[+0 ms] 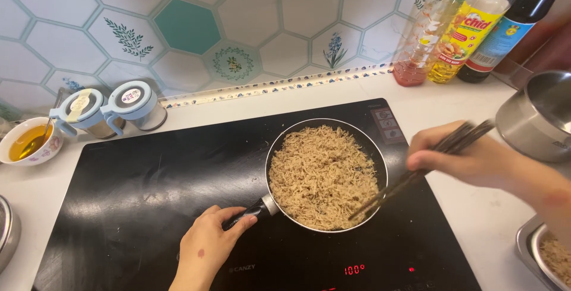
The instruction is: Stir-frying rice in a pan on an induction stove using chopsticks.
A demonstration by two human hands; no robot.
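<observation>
I see my left hand (205, 244) with its fingers (237, 215) wrapped around the black handle (248, 212) of the small round dark frying pan (326, 175), which sits on the right half of the black glass induction hob (148, 208). My right hand (461, 159) has its fingers pinched together on a pair of dark brown chopsticks (416, 173), whose tips dip into the pan's right side.

The pan is filled nearly to the rim with fine, shredded light-brown food (321, 175), spread evenly and looking dry and loose, so I judge the cooking well along. The hob's red display (354, 269) is lit, so the heat is on and stirring is in hand; nothing has been dished out of this pan.

On the white table (476, 214), a small patterned bowl (30, 142) at far left holds golden oil and a spoon. Two lidded glass jars (107, 111) stand beside it; I cannot tell their contents. At upper right stand three bottles (470, 23): one with a little red liquid, one yellow, one dark. A steel pot (538, 115) at the right looks empty, and a metal tray (547, 255) at lower right holds more of the same brown shreds.
</observation>
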